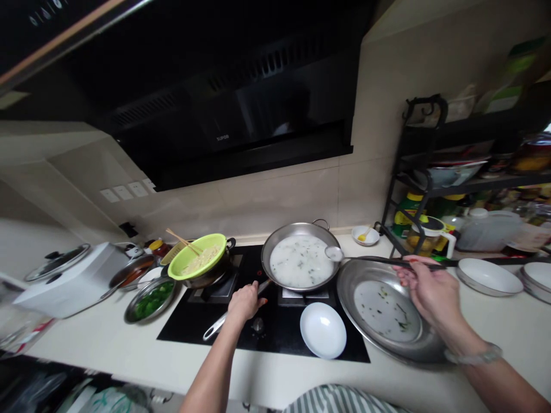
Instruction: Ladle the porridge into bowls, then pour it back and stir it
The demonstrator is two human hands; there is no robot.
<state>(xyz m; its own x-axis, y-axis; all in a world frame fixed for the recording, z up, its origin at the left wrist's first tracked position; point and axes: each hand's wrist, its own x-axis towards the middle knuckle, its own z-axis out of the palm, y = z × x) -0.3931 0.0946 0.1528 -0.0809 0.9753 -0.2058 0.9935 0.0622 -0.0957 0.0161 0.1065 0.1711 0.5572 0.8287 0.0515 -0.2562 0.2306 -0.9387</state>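
Observation:
My left hand is closed around the metal handle of a wok on the right burner. Milky white soup with green bits fills the wok. In my right hand is a long, black-handled ladle. Its round metal bowl is over the wok's right edge; whether it holds liquid is unclear. Below the ladle's handle lies a wide metal basin containing cloudy liquid with dark green scraps. A white bowl sits on the front of the black cooktop.
A lime-green colander with pale noodles and chopsticks rests over a pot on the left burner. Left of it is a dish of greens. White bowls and a black rack stand right. A range hood overhangs the stove.

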